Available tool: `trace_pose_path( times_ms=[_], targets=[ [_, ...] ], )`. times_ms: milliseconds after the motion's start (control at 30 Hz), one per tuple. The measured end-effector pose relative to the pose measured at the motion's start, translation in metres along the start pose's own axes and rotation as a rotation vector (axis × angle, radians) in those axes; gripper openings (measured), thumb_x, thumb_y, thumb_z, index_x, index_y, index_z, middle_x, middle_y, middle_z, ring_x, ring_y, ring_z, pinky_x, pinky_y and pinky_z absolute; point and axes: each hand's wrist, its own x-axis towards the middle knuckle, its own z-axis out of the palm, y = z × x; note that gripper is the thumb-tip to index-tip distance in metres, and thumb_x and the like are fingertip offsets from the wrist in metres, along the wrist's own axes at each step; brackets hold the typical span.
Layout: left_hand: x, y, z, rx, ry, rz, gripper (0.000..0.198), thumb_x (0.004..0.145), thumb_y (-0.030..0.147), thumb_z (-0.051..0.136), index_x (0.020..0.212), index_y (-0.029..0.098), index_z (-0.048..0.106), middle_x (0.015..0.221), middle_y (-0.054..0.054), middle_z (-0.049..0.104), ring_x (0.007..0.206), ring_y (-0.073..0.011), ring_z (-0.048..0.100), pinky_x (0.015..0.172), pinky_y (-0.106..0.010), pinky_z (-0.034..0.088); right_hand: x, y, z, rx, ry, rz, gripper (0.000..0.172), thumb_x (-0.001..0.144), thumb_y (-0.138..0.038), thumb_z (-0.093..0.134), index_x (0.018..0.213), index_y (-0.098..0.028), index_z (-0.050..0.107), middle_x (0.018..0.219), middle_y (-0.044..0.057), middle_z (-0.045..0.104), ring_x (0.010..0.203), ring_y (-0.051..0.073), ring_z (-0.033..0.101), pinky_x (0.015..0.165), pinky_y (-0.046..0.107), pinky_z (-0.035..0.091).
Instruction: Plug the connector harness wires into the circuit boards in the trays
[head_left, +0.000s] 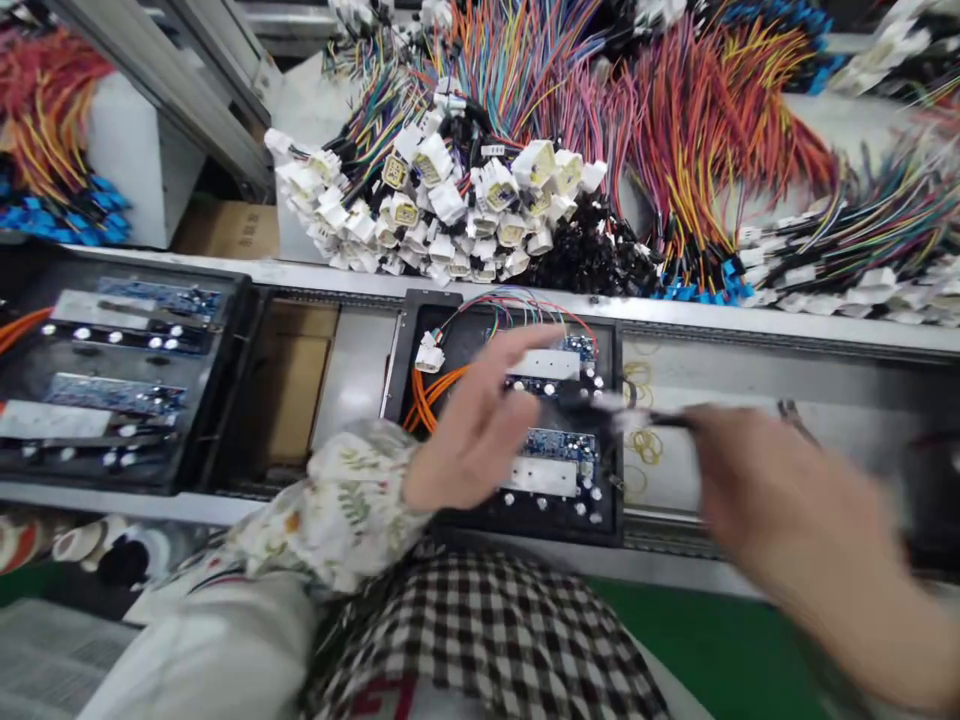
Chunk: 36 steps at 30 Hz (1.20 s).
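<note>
My left hand [472, 430] hovers over a black tray [517, 525] with its fingers stretched out and nothing visible in them. Under it lie two blue circuit boards, the upper board [581, 347] and the lower board [559, 442], each with a pale metal strip. Right of the tray, my right hand [780, 500] is smeared by motion. Its closed fingers hold a thin dark cable [671, 418] whose blurred whitish end points at the tray. Orange wires [431, 395] and a white connector [430, 353] lie at the tray's left side.
Behind the line is a heap of white connectors [450, 200]. Red and yellow wire bundles [690, 150] with blue plugs [705, 283] lie to its right. Another black tray [157, 470] with boards stands at left. Yellow rubber-band-like loops [643, 447] lie right of the middle tray.
</note>
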Motion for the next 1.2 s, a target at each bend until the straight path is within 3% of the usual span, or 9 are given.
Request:
trace_pose_path(
  times_ms=[67,200,300,367,600,767,867,967,1200],
  targets=[
    [-0.003,0.010,0.017,-0.142,-0.130,0.071,0.039,0.097,0.040,0.031,0.128,0.026,0.050,0.132,-0.007,0.054,0.123,-0.0212,0.050,0.107,-0.039,0.041,-0.008,-0.033,0.017,0.057,0.012,-0.113,0.028,0.082,-0.013,0.042,0.096,-0.025,0.062,0.063,0.003,0.060,0.050,0.019,0.054,0.041,0.031,0.039],
    [-0.016,0.002,0.015,-0.103,0.110,-0.022,0.037,0.094,0.040,0.043,0.130,0.031,0.048,0.136,-0.004,0.050,0.124,-0.0222,0.049,0.108,-0.043,0.040,-0.005,-0.059,0.042,0.524,0.085,0.210,0.025,0.088,-0.015,0.047,0.109,-0.025,0.057,0.080,0.001,0.070,0.057,0.013,0.062,0.053,0.026,0.050],
    [-0.022,-0.009,0.003,-0.016,0.022,-0.142,0.036,0.084,0.037,0.063,0.119,0.029,0.058,0.132,-0.005,0.055,0.120,-0.0229,0.053,0.106,-0.041,0.044,0.005,-0.065,0.057,0.701,0.012,0.231,0.010,0.084,-0.019,0.057,0.092,-0.024,0.061,0.071,-0.003,0.070,0.053,0.011,0.061,0.051,0.022,0.049],
    [-0.016,-0.015,-0.003,0.015,-0.060,-0.153,0.018,0.084,0.032,0.063,0.099,0.023,0.068,0.115,-0.006,0.065,0.109,-0.0203,0.061,0.100,-0.036,0.049,0.012,-0.063,0.067,0.673,-0.042,0.218,0.002,0.082,-0.023,0.059,0.081,-0.022,0.060,0.063,-0.004,0.067,0.049,0.010,0.059,0.049,0.021,0.047],
    [0.034,-0.066,-0.039,-0.131,0.206,-0.195,0.007,0.076,0.016,0.070,0.077,0.016,0.063,0.063,0.004,0.064,0.054,-0.0100,0.065,0.053,-0.018,0.056,0.006,-0.008,0.071,0.484,-0.119,0.338,0.021,0.077,-0.041,0.065,0.081,-0.021,0.067,0.075,0.001,0.072,0.057,0.014,0.064,0.052,0.025,0.048],
    [0.040,-0.087,-0.049,-0.045,0.175,-0.103,0.008,0.077,0.019,0.070,0.074,0.015,0.064,0.066,0.004,0.063,0.053,-0.0066,0.062,0.053,-0.014,0.056,0.028,0.003,0.087,0.478,-0.092,0.381,0.016,0.080,-0.035,0.062,0.083,-0.021,0.070,0.074,0.001,0.071,0.054,0.011,0.059,0.055,0.025,0.047],
    [0.039,-0.083,-0.051,-0.034,0.149,-0.118,0.010,0.078,0.020,0.070,0.074,0.015,0.062,0.065,0.004,0.063,0.054,-0.0065,0.063,0.053,-0.013,0.055,0.061,-0.013,0.109,0.664,-0.230,0.315,0.029,0.079,-0.036,0.063,0.103,-0.020,0.068,0.087,0.003,0.072,0.056,0.010,0.059,0.056,0.026,0.047],
    [0.040,-0.078,-0.059,-0.088,0.058,-0.161,0.011,0.079,0.022,0.069,0.079,0.015,0.060,0.070,0.002,0.064,0.062,-0.0095,0.067,0.057,-0.016,0.058,0.087,-0.023,0.122,0.786,-0.361,0.239,0.019,0.081,-0.034,0.060,0.088,-0.018,0.070,0.077,0.001,0.070,0.056,0.009,0.055,0.055,0.024,0.044],
    [0.043,-0.072,-0.067,-0.263,-0.065,-0.326,0.012,0.084,0.024,0.063,0.085,0.015,0.054,0.072,0.002,0.065,0.062,-0.0082,0.065,0.061,-0.017,0.058,0.095,-0.026,0.114,0.885,-0.348,0.307,0.014,0.078,-0.031,0.064,0.083,-0.020,0.070,0.063,-0.002,0.064,0.050,0.008,0.049,0.046,0.022,0.037]
  ],
)
